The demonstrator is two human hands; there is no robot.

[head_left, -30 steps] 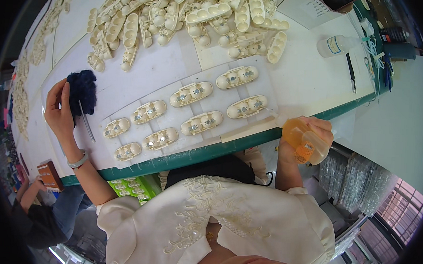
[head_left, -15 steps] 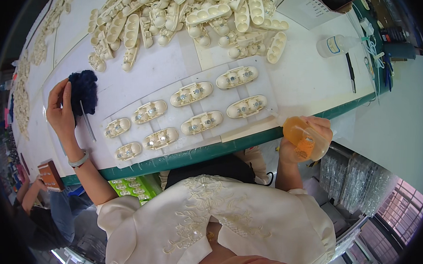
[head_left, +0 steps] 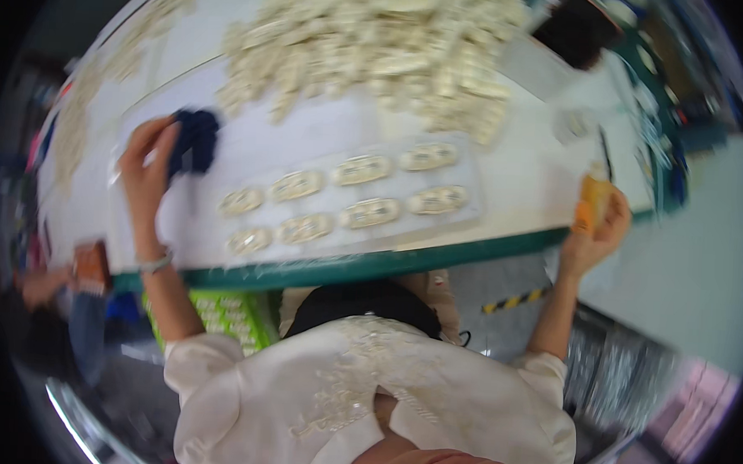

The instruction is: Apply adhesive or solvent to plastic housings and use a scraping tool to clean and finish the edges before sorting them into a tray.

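left hand (head_left: 146, 168) is closed around a dark blue cloth (head_left: 195, 140) pressed to the white table (head_left: 326, 130) beside the clear tray (head_left: 348, 199) of pale oval pieces, handy for wiping, while right hand (head_left: 597, 238) grips an orange bottle (head_left: 592, 202) upright at the table's edge.

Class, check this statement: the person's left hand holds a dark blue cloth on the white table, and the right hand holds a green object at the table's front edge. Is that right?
Not quite. In the head view the right hand holds an orange object, not a green one. The rest stands: the left hand holds the dark blue cloth on the white table, and the orange object is at its front edge.
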